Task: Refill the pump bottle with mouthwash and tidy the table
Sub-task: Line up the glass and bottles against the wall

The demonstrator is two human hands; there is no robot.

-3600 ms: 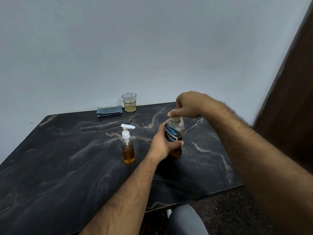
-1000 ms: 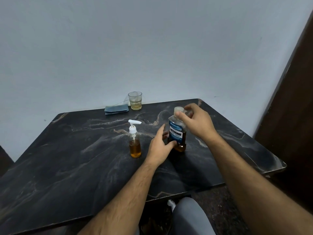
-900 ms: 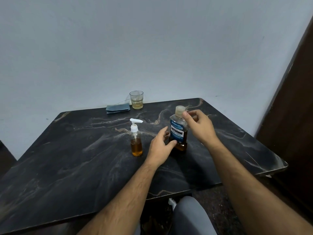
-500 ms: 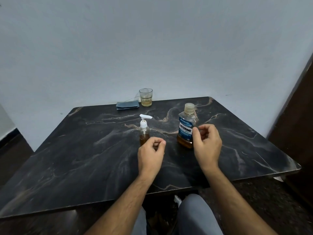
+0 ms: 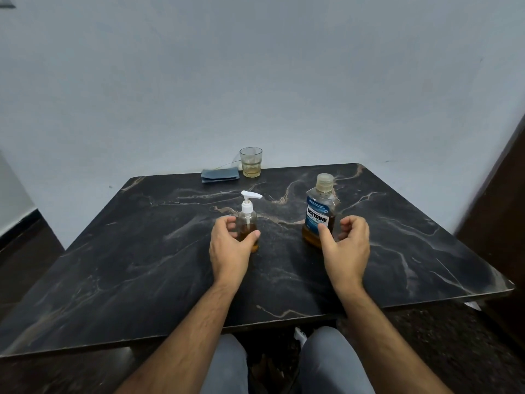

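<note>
Head cam showed the left hand (image 5: 230, 249) curled round the small, light, probably slippery pump bottle (image 5: 247, 223), right hand (image 5: 344, 245) half-curled, empty, beside the mouthwash bottle (image 5: 319, 211)

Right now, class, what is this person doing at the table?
A seated person reaches for two bottles on a dark marble table. The left hand curls around the pump bottle, part full of amber liquid. The right hand is curled beside the capped mouthwash bottle, not clearly gripping it. A glass and folded blue cloth sit at the far edge.
</note>
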